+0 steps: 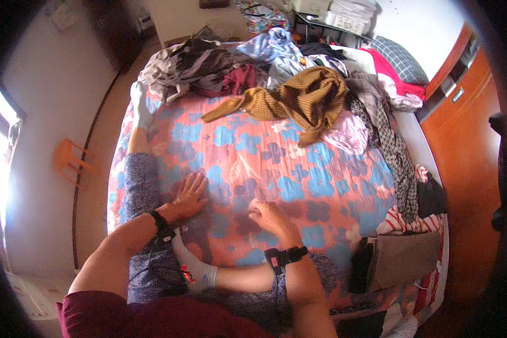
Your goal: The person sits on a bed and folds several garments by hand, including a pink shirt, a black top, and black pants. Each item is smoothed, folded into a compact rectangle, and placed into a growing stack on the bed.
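My left hand lies flat on the floral bedsheet, fingers apart, with nothing in it. To the right, my right hand is over the sheet with its fingers curled; nothing shows in them. A black strap with a small device sits on each wrist. My legs are on the bed, one stretched forward and one folded, with light socks on the feet. Farther forward lies a crumpled mustard knit garment, beside a pale pink cloth. A pile of dark and beige clothes is at the bed's far left.
Blue printed clothing lies at the far edge. A black-and-white patterned cloth runs along the right side, near a folded grey-brown cloth. A checked pillow is at the far right. An orange stool stands left of the bed, a wooden wardrobe right.
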Tool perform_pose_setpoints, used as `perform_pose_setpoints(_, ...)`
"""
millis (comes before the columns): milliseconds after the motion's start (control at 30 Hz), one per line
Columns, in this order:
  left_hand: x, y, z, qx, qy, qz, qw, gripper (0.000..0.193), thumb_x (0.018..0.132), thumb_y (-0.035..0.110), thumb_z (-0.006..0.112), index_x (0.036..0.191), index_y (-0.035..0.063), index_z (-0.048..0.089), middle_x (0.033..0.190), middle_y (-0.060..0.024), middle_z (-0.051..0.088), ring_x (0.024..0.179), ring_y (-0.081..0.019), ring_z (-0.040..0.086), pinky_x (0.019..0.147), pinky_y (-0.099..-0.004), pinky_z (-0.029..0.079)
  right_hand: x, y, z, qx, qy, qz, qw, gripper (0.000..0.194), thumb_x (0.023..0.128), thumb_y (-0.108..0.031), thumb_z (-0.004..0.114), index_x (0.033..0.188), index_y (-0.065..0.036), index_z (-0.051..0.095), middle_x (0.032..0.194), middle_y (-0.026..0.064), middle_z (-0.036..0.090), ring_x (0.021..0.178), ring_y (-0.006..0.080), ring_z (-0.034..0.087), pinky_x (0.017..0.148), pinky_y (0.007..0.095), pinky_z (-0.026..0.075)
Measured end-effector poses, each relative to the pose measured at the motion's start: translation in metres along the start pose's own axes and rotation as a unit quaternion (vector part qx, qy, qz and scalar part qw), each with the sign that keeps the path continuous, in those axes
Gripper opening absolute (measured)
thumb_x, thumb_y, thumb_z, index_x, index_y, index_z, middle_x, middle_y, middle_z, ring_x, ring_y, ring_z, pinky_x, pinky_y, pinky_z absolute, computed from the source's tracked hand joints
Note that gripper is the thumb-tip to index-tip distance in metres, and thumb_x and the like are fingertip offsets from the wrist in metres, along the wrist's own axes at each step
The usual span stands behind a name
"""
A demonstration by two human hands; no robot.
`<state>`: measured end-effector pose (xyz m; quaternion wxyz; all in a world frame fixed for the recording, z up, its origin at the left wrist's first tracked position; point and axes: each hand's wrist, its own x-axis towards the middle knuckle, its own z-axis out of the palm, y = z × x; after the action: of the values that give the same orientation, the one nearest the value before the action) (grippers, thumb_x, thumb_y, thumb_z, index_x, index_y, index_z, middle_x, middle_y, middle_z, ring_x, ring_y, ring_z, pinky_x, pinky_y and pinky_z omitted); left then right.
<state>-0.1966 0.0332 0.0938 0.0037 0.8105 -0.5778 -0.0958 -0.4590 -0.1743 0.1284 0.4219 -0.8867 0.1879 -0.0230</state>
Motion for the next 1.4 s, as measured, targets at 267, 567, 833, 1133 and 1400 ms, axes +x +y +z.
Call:
perform_pose_setpoints(267, 0.109, 0.020, -0.064, 0.112, -0.361, 0.004, 0.926, 0.079, 0.088, 0.051, 0.057, 0.147, 0.0045, 0.030, 0.139, -0.0290, 0.041, 0.131, -0.0405, 0.040, 0.101, -0.0569, 0.038, 0.010, 0.043, -0.013, -0.082, -0.009, 0.051, 0.995, 0.028, 0.080, -0.029, 0.064, 0.084, -0.002, 0.068, 0.089, 0.0240, 0.067, 0.087, 0.0415, 0.065, 0.076, 0.0496, 0.050)
perform_pose_setpoints(567, 0.321, 0.170, -0.067, -0.091, 0.128, 0.175, 0.972, 0.083, 0.082, 0.038, 0.068, 0.149, 0.0081, 0.029, 0.150, -0.0230, 0.031, 0.138, -0.0416, 0.030, 0.110, -0.0564, 0.028, 0.001, 0.067, -0.021, -0.012, 0.030, 0.138, 0.990, 0.026, 0.082, -0.033, 0.069, 0.084, -0.007, 0.068, 0.085, 0.0180, 0.069, 0.083, 0.0358, 0.067, 0.074, 0.0461, 0.051)
perform_pose_setpoints(833, 0.409, 0.209, -0.086, 0.233, 0.133, 0.174, 0.948, 0.065, 0.086, 0.022, 0.061, 0.146, 0.0158, 0.037, 0.150, -0.0176, 0.033, 0.139, -0.0422, 0.028, 0.105, -0.0702, 0.021, 0.006, 0.071, -0.027, -0.005, 0.027, 0.134, 0.991, 0.028, 0.083, -0.034, 0.069, 0.085, -0.007, 0.069, 0.088, 0.0172, 0.070, 0.087, 0.0365, 0.066, 0.076, 0.0466, 0.051)
perform_pose_setpoints(1133, 0.373, 0.144, -0.019, -0.070, 0.110, 0.097, 0.987, 0.043, 0.078, 0.013, 0.057, 0.120, 0.0123, 0.062, 0.095, -0.0226, 0.067, 0.092, -0.0395, 0.065, 0.081, -0.0482, 0.051, 0.010, 0.072, -0.029, 0.033, 0.002, 0.159, 0.987, 0.035, 0.083, -0.037, 0.069, 0.092, -0.003, 0.069, 0.093, 0.0216, 0.069, 0.090, 0.0384, 0.067, 0.080, 0.0486, 0.051)
perform_pose_setpoints(1400, 0.254, 0.072, -0.021, 0.058, -0.161, 0.296, 0.940, 0.022, 0.072, 0.016, 0.061, 0.087, 0.0018, 0.069, 0.098, -0.0228, 0.065, 0.093, -0.0394, 0.061, 0.085, -0.0477, 0.049, 0.005, 0.066, -0.034, 0.007, 0.017, 0.141, 0.990, 0.028, 0.081, -0.032, 0.071, 0.086, -0.005, 0.067, 0.087, 0.0210, 0.068, 0.085, 0.0398, 0.066, 0.073, 0.0469, 0.051)
